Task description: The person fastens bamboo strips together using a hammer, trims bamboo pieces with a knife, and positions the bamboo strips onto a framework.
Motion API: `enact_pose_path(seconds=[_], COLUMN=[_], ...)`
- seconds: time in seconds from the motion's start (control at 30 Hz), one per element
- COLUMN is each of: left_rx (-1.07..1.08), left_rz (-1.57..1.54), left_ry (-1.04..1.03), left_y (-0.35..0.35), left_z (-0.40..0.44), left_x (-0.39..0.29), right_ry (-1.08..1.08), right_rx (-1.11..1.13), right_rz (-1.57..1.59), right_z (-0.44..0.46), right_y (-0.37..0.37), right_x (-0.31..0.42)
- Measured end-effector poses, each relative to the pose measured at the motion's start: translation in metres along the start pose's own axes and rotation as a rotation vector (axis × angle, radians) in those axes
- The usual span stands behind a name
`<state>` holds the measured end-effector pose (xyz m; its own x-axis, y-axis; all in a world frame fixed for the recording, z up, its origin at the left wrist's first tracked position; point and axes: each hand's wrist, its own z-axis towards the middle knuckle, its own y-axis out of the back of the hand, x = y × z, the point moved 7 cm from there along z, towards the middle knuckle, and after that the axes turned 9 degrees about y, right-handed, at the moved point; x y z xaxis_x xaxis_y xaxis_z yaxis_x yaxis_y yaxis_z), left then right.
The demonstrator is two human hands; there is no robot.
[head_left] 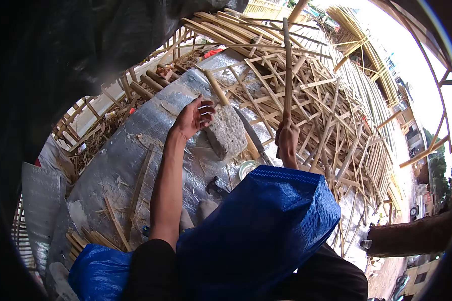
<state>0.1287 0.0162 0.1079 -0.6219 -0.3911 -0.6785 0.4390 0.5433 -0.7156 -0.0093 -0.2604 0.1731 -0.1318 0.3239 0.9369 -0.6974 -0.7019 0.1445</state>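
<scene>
My left hand point(195, 118) is over the left edge of a rough grey stone block point(227, 131), its fingers curled but apart, with nothing in them. To the right, my right hand point(288, 139) is closed round the lower end of a long thin wooden stick point(288, 70) that points away from me. A round wooden pole point(217, 88) lies beyond the block, and a long dark blade point(251, 130) rests along the block's right side. Blue sheeting point(266, 215) covers my lap. Near it, a dark metal tool point(217, 186) lies on the silver sheet point(176, 108).
A big heap of split bamboo strips point(316, 110) fills the right and far side. Loose strips point(138, 188) lie at the left. A round container point(247, 169) stands beside the blue sheeting. A thick log point(412, 236) juts in at the lower right.
</scene>
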Motion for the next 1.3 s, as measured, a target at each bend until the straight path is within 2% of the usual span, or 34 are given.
enact_pose_path(seconds=[0.1,0.2,0.23,0.27,0.3,0.37,0.43,0.47,0.5,0.63,0.7,0.73,0.77,0.8,0.83,0.87,0.9,0.97,1.0,1.03,1.1,1.17,1.23,1.3], left_rx=[0.019,0.025,0.025,0.027,0.03,0.045,0.026,-0.005,-0.027,-0.054,0.054,-0.046,-0.149,-0.328,-0.392,-0.449,-0.504,-0.508,-0.513,-0.519,-0.586,-0.603,-0.531,-0.523], left_rz=[0.0,-0.021,-0.012,0.043,0.088,0.043,0.026,0.064,0.164,0.482,0.414,0.377,0.338,0.394,0.387,0.412,0.444,0.406,0.351,0.361,0.436,0.539,0.616,0.573], left_ry=[-0.003,-0.021,-0.022,-0.014,0.002,0.014,0.031,0.04,0.074,0.087,0.028,0.057,0.077,0.084,0.074,-0.042,-0.163,-0.221,-0.283,-0.274,-0.192,-0.206,-0.404,-0.378], left_y=[-0.007,-0.016,-0.017,-0.019,-0.021,-0.023,-0.023,-0.025,-0.026,-0.075,-0.11,-0.119,-0.124,-0.117,-0.104,-0.099,-0.097,-0.092,-0.086,-0.077,-0.048,-0.052,-0.074,-0.06], left_z=[0.006,0.005,0.004,0.004,0.004,0.007,0.004,0.007,0.01,0.011,0.017,0.018,0.017,0.015,0.021,0.019,0.013,0.005,0.001,0.0,0.002,-0.006,-0.014,-0.005], left_x=[-0.002,0.0,0.0,-0.001,0.001,0.006,0.01,0.013,0.017,0.039,0.056,0.066,0.071,0.073,0.082,0.084,0.081,0.084,0.084,0.086,0.099,0.086,0.069,0.077], right_ry=[-0.031,-0.154,-0.032,-0.029,-0.032,-0.043,-0.171,-0.034,-0.099,-0.178,-0.204,-0.226,-0.147,-0.147,-0.153,-0.07,-0.086,0.001,-0.055,-0.066,-0.23,-0.199,-0.135,-0.168], right_rx=[-0.02,-0.024,-0.05,-0.051,-0.052,0.003,0.064,0.05,-0.008,0.02,0.022,0.025,0.03,0.065,0.097,0.099,0.09,0.169,0.215,0.211,0.261,0.256,0.262,0.246], right_rz=[0.157,0.084,0.016,0.061,0.096,0.136,0.152,0.08,0.086,0.224,0.311,0.361,0.473,0.439,0.402,0.397,0.4,0.251,0.276,0.284,0.335,0.329,0.278,0.328], right_z=[-0.021,-0.017,-0.008,-0.002,-0.008,-0.021,-0.032,-0.031,-0.039,-0.073,-0.093,-0.103,-0.109,-0.115,-0.122,-0.125,-0.131,-0.138,-0.146,-0.151,-0.165,-0.165,-0.162,-0.161], right_y=[-0.003,-0.01,-0.006,-0.001,0.002,-0.002,-0.02,-0.024,-0.026,-0.048,-0.065,-0.073,-0.084,-0.088,-0.09,-0.091,-0.089,-0.092,-0.095,-0.098,-0.11,-0.114,-0.116,-0.117], right_x=[0.024,-0.021,-0.014,-0.013,0.019,0.042,0.008,-0.004,-0.004,0.006,-0.011,-0.027,-0.031,-0.034,-0.036,-0.041,-0.05,-0.058,-0.056,-0.058,-0.069,-0.068,-0.058,-0.058])
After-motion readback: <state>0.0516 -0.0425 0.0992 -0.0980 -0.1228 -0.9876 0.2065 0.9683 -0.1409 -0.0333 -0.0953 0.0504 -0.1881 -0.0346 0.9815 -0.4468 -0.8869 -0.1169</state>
